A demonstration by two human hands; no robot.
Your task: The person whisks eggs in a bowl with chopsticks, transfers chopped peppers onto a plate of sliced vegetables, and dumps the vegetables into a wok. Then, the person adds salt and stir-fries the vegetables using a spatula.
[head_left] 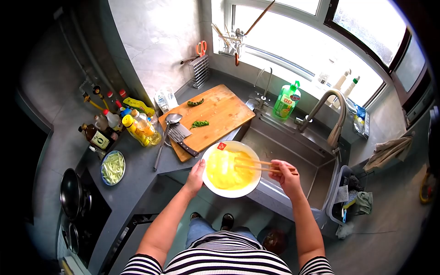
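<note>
Clasping the likely slick bowl [238, 146] sensibly by its left rim is the left hand [195, 178]. Opposite, the right hand [286, 178] pinches chopsticks [262, 169].

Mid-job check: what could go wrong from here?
Only the left hand holds the bowl, so a slipping grip or a hard stir with the chopsticks in the right hand might spill the yellow liquid.

The knife on the cutting board points its handle toward the bowl; a bump could shift it.

The long-handled utensil reaches near the counter's edge, so could be knocked.
</note>
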